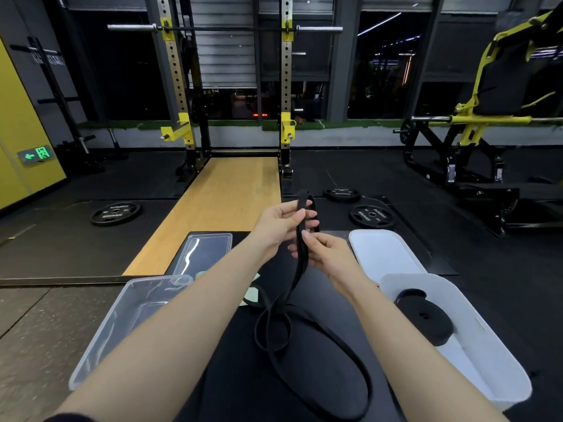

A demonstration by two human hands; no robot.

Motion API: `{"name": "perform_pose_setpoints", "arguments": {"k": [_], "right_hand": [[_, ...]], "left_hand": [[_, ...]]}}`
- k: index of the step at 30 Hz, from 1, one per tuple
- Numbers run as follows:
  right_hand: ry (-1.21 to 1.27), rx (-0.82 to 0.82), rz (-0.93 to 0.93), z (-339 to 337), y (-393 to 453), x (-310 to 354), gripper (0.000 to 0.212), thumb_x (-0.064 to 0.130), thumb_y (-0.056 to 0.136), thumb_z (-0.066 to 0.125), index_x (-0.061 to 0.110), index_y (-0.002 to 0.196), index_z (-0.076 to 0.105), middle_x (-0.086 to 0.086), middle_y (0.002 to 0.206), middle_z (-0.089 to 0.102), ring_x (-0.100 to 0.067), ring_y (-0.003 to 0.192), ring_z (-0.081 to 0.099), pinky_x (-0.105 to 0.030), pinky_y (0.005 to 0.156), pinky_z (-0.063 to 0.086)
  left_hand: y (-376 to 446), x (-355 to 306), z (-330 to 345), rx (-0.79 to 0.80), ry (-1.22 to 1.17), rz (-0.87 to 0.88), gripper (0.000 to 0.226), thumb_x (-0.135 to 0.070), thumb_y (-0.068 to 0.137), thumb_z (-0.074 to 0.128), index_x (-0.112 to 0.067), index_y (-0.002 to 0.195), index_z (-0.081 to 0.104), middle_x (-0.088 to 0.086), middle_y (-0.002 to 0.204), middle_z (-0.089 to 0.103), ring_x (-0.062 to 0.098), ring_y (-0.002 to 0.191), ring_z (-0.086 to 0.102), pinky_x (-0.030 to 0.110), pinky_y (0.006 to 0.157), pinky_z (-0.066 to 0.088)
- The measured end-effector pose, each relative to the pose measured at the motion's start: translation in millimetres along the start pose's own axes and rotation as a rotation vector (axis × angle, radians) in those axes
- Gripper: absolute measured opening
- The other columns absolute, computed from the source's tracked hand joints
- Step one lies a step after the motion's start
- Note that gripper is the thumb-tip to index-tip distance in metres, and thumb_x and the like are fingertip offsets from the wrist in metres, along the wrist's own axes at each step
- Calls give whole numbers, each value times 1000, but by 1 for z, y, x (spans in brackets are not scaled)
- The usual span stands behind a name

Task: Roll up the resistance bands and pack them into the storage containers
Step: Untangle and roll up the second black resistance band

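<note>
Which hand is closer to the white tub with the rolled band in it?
Right. The right hand is just left of the white plastic tub; the left hand is farther left and beyond.

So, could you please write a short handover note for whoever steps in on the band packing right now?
Left hand pinches the upper end of the black band; right hand grips it just below.
The rest of the band trails in loose loops on the black mat.
Done: one rolled band lies in the white container, its lid beyond it.
Left: roll and pack this band. The clear container looks empty. A pale green item is partly hidden.
</note>
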State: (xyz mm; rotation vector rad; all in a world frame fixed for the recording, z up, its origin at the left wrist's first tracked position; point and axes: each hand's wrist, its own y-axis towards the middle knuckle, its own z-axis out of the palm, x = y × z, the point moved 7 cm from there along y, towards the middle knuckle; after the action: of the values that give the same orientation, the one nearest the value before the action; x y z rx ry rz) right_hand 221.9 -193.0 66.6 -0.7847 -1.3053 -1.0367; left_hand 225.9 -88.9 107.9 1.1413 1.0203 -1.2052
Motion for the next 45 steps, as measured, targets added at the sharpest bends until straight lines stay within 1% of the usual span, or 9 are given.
{"name": "perform_pose_setpoints", "arguments": {"k": [7, 12, 16, 23, 26, 34, 39, 42, 45], "right_hand": [[-24, -107, 40, -18, 66, -50, 18, 23, 94, 56, 10, 95, 69, -8, 84, 72, -17, 76, 69, -24, 73, 53], [9, -172, 79, -27, 112, -89, 17, 18, 95, 57, 4, 95, 66, -9, 79, 69, -18, 67, 71, -24, 64, 56], [-12, -242, 250, -39, 137, -147, 17, 15, 93, 59, 0, 89, 67, -12, 76, 68, -18, 59, 69, -25, 54, 55], [78, -283, 529, -51, 150, -219, 16, 7, 93, 58, -6, 87, 63, -18, 74, 65, -20, 52, 66, -28, 48, 55], [112, -192, 588, -51, 150, -224, 16, 7, 95, 54, -6, 92, 62, -19, 82, 67, -22, 61, 68, -28, 53, 56], [253, -70, 615, -47, 157, -218, 17, 3, 96, 49, -5, 109, 57, -16, 86, 69, -19, 64, 71, -26, 54, 57], [348, -35, 636, -43, 166, -220, 11, 3, 89, 60, -3, 97, 65, -12, 80, 72, -16, 67, 72, -23, 55, 57], [277, -63, 616, -43, 172, -221, 6, 0, 86, 64, -3, 91, 66, -12, 74, 71, -17, 62, 71, -23, 53, 56], [204, -119, 578, -48, 180, -218, 7, -4, 82, 67, -3, 89, 65, -14, 74, 70, -20, 60, 70, -26, 54, 58]], "left_hand": [[73, 48, -24, -15, -66, -35, 31, 0, 96, 45, -8, 123, 56, 1, 94, 67, 8, 79, 70, 20, 72, 56], [123, 93, -45, -5, -107, -58, 30, -1, 96, 45, -13, 119, 58, 0, 93, 67, 9, 81, 70, 20, 74, 56], [152, 165, -67, -113, -96, -223, 31, -1, 96, 47, -3, 126, 54, 1, 92, 67, 12, 81, 68, 26, 77, 56], [167, 251, -85, -228, -101, -438, 39, 5, 93, 48, 5, 132, 45, 10, 83, 64, 21, 71, 66, 26, 61, 58], [175, 260, -90, -249, -79, -463, 40, 7, 93, 47, 4, 133, 45, 12, 81, 63, 22, 67, 64, 24, 53, 57], [208, 252, -91, -223, 68, -367, 39, 3, 95, 45, 3, 134, 44, 8, 82, 63, 19, 68, 65, 20, 55, 55], [219, 252, -97, -312, 13, -326, 45, 1, 96, 45, 2, 140, 37, 9, 79, 61, 18, 66, 62, 17, 48, 52], [217, 257, -100, -326, -18, -336, 44, 0, 96, 46, 5, 138, 36, 9, 82, 61, 18, 70, 62, 22, 57, 54], [208, 256, -106, -315, 6, -373, 36, -3, 95, 50, 7, 129, 47, 16, 98, 65, 21, 81, 66, 29, 72, 57]]}}
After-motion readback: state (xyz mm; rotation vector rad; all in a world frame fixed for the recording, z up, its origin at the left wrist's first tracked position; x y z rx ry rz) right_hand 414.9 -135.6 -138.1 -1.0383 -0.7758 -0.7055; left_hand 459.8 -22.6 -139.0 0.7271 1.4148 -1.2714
